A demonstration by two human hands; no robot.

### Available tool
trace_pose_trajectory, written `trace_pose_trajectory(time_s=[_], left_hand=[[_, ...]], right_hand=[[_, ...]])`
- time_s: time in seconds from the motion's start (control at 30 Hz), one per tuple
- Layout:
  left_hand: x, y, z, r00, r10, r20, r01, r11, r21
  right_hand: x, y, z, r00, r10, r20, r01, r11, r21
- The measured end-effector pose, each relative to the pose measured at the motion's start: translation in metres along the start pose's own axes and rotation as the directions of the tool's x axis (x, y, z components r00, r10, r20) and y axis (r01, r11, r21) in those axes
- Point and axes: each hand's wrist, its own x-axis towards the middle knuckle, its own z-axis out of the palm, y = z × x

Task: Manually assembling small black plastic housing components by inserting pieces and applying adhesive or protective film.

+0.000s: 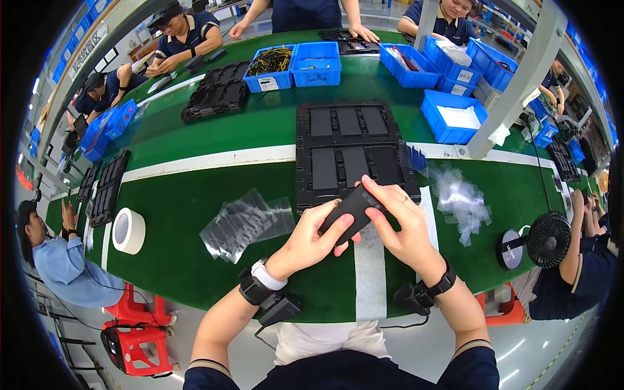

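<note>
Both hands hold a flat black rectangular device [354, 209] above the near edge of the green table. Fingers of my left hand [311, 235] wrap its left side, the thumb lying along its face. My right hand [404, 224] grips the upper right end, thumb on the face and index finger at the top edge. Just beyond is a black moulded tray [303, 156] with similar flat black pieces [323, 168] in its slots. Clear plastic film pieces [244, 224] lie loosely left of my left hand, and another heap of clear film [459, 200] lies right of the tray.
A white tape roll [129, 231] stands at left, a small black fan [548, 239] at right. Blue bins [316, 73] line the far side beside stacked black trays [216, 91]. A grey metal post [520, 88] rises at right. Several co-workers sit or stand around the table.
</note>
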Motion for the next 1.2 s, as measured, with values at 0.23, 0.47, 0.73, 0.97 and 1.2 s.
trace_pose_trajectory(time_s=[0.23,0.47,0.73,0.97,1.2], left_hand=[[0.001,-0.005,0.003,1.0,0.011,-0.023,-0.013,0.996,-0.087],[0.003,0.001,-0.008,0.993,0.111,-0.05,-0.093,0.956,0.278],[0.002,0.003,-0.01,0.995,0.028,-0.099,0.0,0.96,0.281],[0.002,0.002,-0.014,1.0,-0.006,0.029,-0.005,0.942,0.337],[0.004,-0.003,-0.022,0.993,-0.026,-0.117,0.06,0.955,0.29]], right_hand=[[-0.015,0.011,-0.002,0.98,0.191,-0.049,-0.179,0.966,0.186],[-0.009,0.03,-0.012,0.745,0.456,0.487,-0.622,0.21,0.754],[-0.012,0.028,-0.003,0.88,0.436,0.187,-0.471,0.751,0.463],[-0.002,0.028,-0.018,0.823,0.364,0.437,-0.387,0.921,-0.038],[0.004,0.031,-0.023,0.704,0.284,0.652,-0.594,0.738,0.32]])
